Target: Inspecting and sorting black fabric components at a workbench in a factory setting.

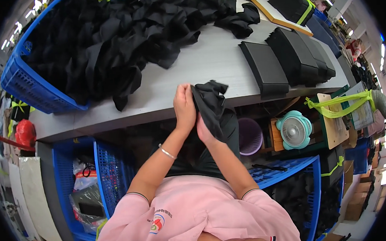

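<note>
Holding a black fabric piece point(208, 102) upright between both hands, just off the near edge of the grey table point(164, 84). Gripping its left side with the left hand point(184, 107), fingers curling in; apparently supporting the other side with the right hand point(203, 129), but hiding those fingers behind the folds, so not showing whether closed or open. Probably working midway through this one piece, judging by its crumpled upper end. Seemingly counting as done: the neat black stacks point(265, 67) at right. Leaving far more, by the look of it: a loose black heap point(109, 46) lying in and beside the blue crate point(40, 81).
</note>
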The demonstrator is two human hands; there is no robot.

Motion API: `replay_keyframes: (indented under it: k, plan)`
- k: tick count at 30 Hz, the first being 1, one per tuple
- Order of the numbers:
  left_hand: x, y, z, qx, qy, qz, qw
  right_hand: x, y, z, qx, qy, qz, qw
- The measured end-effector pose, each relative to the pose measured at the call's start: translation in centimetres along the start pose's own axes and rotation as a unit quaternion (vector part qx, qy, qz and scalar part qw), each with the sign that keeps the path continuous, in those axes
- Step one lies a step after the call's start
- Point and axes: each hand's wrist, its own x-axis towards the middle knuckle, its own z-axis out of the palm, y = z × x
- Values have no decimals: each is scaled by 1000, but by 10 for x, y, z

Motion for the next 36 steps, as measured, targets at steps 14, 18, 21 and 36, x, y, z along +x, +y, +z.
replay_keyframes:
  k: [14, 18, 21, 36]
  plan:
    - [20, -7, -15, -32, -72, -39, 996, -85, -56, -63, -246, 79, 96, 961]
    - [-19, 26, -8, 50, -114, 3, 992, -58, -70, -22, -605, 88, -161, 775]
    - [-37, 36, -9, -9, -183, -7, 983, -44, -76, -20, -448, 29, -4, 893]
    - [-64, 28, -24, -261, -196, -271, 905, -24, -96, -25, -317, 101, -53, 942]
